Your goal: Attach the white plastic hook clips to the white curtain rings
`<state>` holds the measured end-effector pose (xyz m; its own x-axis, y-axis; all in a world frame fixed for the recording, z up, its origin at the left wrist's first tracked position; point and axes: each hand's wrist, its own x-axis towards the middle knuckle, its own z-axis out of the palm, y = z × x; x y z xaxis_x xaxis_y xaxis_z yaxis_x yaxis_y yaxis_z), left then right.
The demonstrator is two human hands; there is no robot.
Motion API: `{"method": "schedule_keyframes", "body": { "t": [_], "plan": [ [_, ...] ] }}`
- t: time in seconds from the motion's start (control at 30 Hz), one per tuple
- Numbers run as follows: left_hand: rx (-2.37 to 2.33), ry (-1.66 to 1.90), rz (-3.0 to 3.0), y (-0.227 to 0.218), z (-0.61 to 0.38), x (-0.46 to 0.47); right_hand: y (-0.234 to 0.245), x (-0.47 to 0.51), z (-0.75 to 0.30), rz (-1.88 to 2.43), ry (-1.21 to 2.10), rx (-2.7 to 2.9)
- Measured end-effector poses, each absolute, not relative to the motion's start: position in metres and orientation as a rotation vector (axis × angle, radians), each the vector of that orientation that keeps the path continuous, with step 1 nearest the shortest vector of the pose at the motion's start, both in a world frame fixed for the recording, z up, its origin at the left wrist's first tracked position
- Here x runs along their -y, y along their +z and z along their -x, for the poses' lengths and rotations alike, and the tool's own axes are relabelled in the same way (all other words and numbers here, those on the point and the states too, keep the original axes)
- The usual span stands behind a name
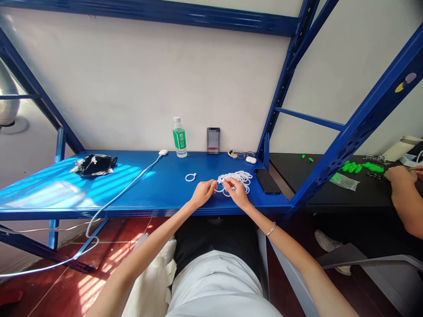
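My left hand is closed in a pinch on a white cord ring, just above the front part of the blue table. Close beside it, my right hand also pinches the white ring, its thumb and finger together. The fingers cover most of the ring. Behind and right of my fingers lies a pile of white cord rings, overlapping one another. A single white ring with a small end piece lies apart, left of my hands.
A water bottle and a phone stand by the wall. Glasses, a white case and a black phone are at right. A cable and black bag lie left. Another person's hand is near green pieces.
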<state>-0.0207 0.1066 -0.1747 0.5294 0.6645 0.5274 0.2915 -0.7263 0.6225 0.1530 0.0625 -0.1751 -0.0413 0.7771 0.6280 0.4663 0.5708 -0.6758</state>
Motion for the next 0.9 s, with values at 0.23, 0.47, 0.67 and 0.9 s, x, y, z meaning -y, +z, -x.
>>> {"method": "schedule_keyframes", "body": {
  "t": [0.23,0.47,0.67,0.9],
  "plan": [
    [-0.791,1.084,-2.310,-0.1739,0.0206,-0.1060,-0.1739,-0.0622,-0.1526,1.043,0.362,1.680],
    [-0.792,1.085,-2.323,-0.1744,0.0201,-0.1067,-0.1776,-0.0629,-0.1541,1.037,0.398,1.644],
    [-0.787,1.083,-2.326,-0.1749,0.0196,-0.1069,-0.1769,-0.0627,-0.1545,1.029,0.437,1.689],
    [-0.783,1.071,-2.330,-0.1719,0.0202,-0.1053,-0.1747,-0.0605,-0.1529,1.014,0.428,1.694]
  ]
}}
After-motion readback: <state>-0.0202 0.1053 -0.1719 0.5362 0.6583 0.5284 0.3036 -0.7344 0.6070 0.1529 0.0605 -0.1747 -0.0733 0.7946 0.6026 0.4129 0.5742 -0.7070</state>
